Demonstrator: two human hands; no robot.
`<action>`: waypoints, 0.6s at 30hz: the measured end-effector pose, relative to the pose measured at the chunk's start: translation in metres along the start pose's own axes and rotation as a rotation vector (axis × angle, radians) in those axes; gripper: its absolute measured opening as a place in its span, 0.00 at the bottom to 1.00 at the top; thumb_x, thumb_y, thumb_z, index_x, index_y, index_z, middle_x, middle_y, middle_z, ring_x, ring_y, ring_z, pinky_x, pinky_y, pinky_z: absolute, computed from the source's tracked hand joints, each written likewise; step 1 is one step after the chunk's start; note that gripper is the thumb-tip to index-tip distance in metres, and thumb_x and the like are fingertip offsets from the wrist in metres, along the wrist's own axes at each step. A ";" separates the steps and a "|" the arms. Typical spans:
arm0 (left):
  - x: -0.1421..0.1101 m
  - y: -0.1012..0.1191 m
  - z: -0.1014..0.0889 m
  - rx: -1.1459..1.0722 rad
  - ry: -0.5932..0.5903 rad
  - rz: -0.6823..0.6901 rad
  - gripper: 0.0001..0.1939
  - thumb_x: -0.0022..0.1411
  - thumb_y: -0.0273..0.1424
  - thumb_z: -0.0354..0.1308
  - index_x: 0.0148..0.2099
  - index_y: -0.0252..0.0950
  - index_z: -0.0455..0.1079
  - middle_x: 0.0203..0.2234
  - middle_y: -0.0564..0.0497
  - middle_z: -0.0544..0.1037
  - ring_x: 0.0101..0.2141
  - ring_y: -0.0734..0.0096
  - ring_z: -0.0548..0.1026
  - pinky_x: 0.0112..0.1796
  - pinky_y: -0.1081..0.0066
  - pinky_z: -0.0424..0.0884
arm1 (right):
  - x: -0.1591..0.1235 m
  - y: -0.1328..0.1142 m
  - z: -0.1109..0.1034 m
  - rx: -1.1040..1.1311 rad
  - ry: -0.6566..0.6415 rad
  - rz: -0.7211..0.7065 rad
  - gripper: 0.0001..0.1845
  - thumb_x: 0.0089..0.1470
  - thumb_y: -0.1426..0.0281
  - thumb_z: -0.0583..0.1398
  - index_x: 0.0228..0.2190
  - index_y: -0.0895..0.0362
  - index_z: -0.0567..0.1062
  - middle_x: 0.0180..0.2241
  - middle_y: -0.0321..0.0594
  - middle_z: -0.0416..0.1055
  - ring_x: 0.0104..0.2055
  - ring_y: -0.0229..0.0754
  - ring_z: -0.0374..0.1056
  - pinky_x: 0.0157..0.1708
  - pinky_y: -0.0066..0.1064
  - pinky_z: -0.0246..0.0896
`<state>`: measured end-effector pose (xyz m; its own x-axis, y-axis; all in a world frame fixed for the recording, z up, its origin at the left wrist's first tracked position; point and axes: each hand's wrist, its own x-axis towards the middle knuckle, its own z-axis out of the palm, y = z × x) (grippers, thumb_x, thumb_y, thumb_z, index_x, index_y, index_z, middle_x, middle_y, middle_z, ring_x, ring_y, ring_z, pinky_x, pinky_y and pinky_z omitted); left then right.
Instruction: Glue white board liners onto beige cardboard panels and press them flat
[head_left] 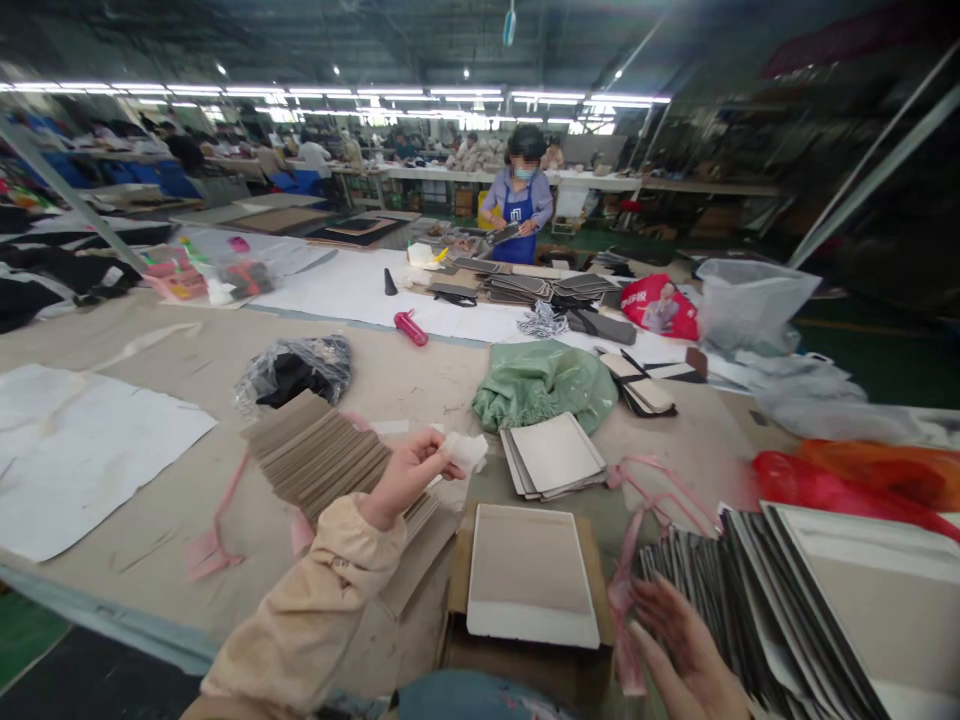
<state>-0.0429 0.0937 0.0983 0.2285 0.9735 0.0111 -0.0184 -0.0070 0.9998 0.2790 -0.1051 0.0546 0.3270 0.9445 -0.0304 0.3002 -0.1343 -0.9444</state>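
Left of the pale panel [529,570], the left hand [416,470] pinches a white scrap [468,453], the right hand [679,640] spread opposite: seemingly clearing, next calling for release!

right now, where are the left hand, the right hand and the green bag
left hand [409,474]: head view, middle of the hand
right hand [681,636]: head view, middle of the hand
green bag [549,384]: head view, middle of its crumpled surface

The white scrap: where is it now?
In the head view, the white scrap is in the left hand, near the centre, just left of the pale panels.
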 end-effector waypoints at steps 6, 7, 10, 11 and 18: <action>-0.047 0.012 0.050 -0.231 -0.283 -0.125 0.12 0.55 0.37 0.61 0.32 0.35 0.65 0.23 0.51 0.77 0.22 0.69 0.76 0.26 0.73 0.70 | 0.046 -0.069 0.049 0.182 -0.397 -0.279 0.39 0.54 0.61 0.59 0.61 0.50 0.47 0.61 0.46 0.51 0.63 0.47 0.47 0.61 0.44 0.44; -0.053 0.012 0.056 -0.245 -0.309 -0.143 0.11 0.55 0.37 0.61 0.32 0.35 0.65 0.23 0.51 0.76 0.21 0.70 0.76 0.25 0.74 0.70 | 0.048 -0.076 0.057 0.184 -0.458 -0.280 0.39 0.53 0.60 0.59 0.61 0.51 0.48 0.59 0.47 0.54 0.61 0.47 0.50 0.59 0.42 0.46; -0.067 0.007 0.066 -0.282 -0.296 -0.192 0.12 0.54 0.38 0.61 0.31 0.35 0.65 0.20 0.54 0.74 0.18 0.74 0.72 0.22 0.75 0.67 | 0.046 -0.083 0.075 0.170 -0.580 -0.185 0.27 0.52 0.58 0.60 0.52 0.56 0.65 0.44 0.43 0.68 0.47 0.44 0.63 0.48 0.35 0.57; -0.070 0.004 0.067 -0.300 -0.261 -0.205 0.13 0.54 0.38 0.62 0.31 0.35 0.64 0.20 0.54 0.73 0.17 0.75 0.71 0.21 0.76 0.66 | 0.044 -0.082 0.077 0.181 -0.611 -0.135 0.21 0.52 0.58 0.60 0.44 0.57 0.71 0.37 0.40 0.69 0.40 0.41 0.64 0.42 0.32 0.59; -0.087 -0.021 0.068 -0.326 0.041 -0.273 0.12 0.52 0.36 0.62 0.29 0.36 0.62 0.15 0.56 0.72 0.18 0.78 0.70 0.22 0.80 0.63 | 0.034 -0.043 0.059 0.204 -0.649 0.203 0.19 0.49 0.53 0.60 0.28 0.58 0.70 0.22 0.30 0.60 0.25 0.33 0.53 0.25 0.26 0.46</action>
<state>0.0039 -0.0068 0.0778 0.2292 0.9378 -0.2609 -0.2704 0.3189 0.9084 0.2244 -0.0501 0.0746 -0.2601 0.9033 -0.3412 0.0951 -0.3277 -0.9400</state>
